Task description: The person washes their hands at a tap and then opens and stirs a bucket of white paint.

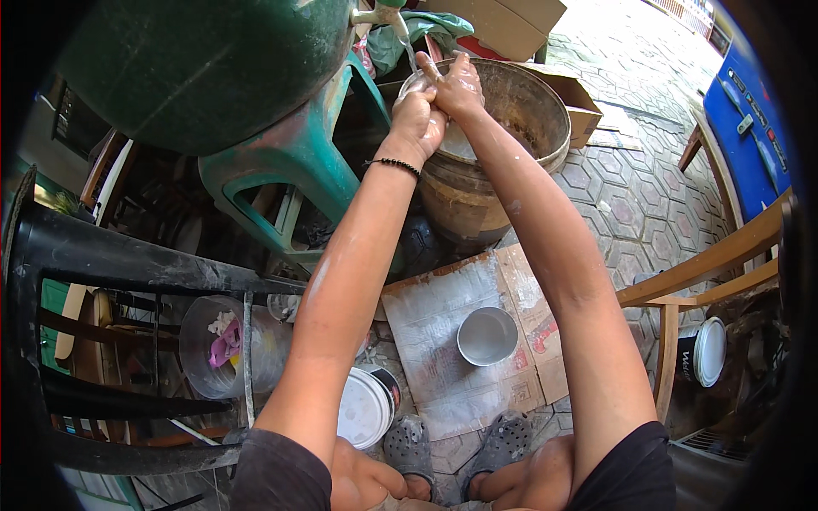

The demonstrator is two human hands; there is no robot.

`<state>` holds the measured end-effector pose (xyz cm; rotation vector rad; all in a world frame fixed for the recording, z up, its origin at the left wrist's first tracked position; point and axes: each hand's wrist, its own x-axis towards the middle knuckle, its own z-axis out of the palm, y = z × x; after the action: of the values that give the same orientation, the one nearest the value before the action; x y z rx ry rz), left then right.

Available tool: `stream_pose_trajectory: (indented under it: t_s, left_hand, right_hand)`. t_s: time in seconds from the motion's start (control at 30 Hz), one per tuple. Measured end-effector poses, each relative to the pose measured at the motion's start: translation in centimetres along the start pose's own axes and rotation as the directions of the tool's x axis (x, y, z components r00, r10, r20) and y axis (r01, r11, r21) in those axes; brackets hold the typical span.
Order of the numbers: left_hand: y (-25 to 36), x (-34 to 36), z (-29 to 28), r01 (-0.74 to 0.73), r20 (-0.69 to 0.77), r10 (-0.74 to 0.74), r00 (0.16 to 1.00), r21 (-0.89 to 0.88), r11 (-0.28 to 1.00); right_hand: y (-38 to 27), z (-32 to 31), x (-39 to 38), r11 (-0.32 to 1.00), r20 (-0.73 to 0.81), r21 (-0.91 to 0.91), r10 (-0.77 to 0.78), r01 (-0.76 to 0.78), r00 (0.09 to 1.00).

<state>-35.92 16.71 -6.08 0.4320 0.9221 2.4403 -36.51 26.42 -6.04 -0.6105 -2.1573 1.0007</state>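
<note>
My left hand (417,123) and my right hand (452,85) meet under a pale tap (375,15) with running water, above a grimy bucket (469,200). Wet whitish residue streaks both. My left hand's fingers are closed; what they hold against my right hand is hidden. My right hand lies over it, thumb and fingers apart. The tap is on a dark green tank (204,60) standing on a green plastic stool (264,162).
A metal can (486,336) stands on cardboard (426,392) between my feet. Lidded pails (362,409), a clear tub (204,349) and a black chair (145,247) are left; a wooden chair (699,260) and blue box (750,111) are right. Paving (630,204) extends behind.
</note>
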Motion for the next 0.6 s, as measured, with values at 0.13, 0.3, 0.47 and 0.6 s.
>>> stream_pose_trajectory:
  t_s: [0.13, 0.3, 0.47, 0.6]
  left_hand:
    - [-1.1, 0.3, 0.8, 0.02, 0.029, -0.02, 0.999, -0.007, 1.0]
    - [-1.2, 2.0, 0.0, -0.097, -0.204, 0.115, 0.972, 0.099, 0.99]
    - [-1.5, 1.4, 2.3, -0.125, -0.467, 0.223, 0.856, 0.23, 0.965]
    - [-1.0, 0.1, 4.0, -0.006, -0.56, 0.081, 0.824, 0.135, 0.991]
  right_hand:
    - [0.8, -0.7, -0.5, 0.987, -0.073, -0.149, -0.071, 0.06, 0.995]
    - [-1.6, -1.0, -1.9, 0.94, -0.21, -0.212, -0.311, 0.268, 0.927]
    - [-2.2, -1.7, -2.1, 0.852, -0.275, -0.341, -0.494, 0.397, 0.825]
    - [-1.8, -2.3, -1.8, 0.843, -0.309, -0.362, -0.511, 0.398, 0.802]
